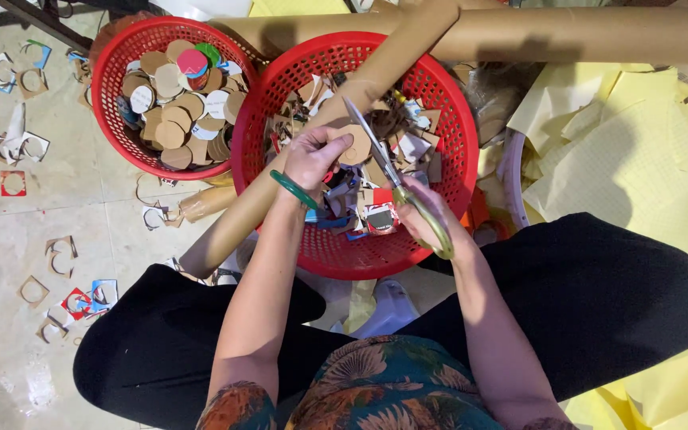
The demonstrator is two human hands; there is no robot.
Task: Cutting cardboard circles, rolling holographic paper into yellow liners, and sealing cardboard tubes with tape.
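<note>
Cardboard disc (353, 143) over front red basket (336, 251) centre | left: rear basket (113, 87) (cut discs) | left hand (312, 155) pinching disc | scissors (388, 171) blades open at disc edge | right hand (424, 211) closed on handles.

Small craft workshop, work done seated on the tiled floor (9, 231): two red plastic baskets (113, 119) of cut cardboard discs and offcuts, long cardboard tubes (599, 36), stacked yellow paper sheets (631, 159), scraps strewn about
</note>
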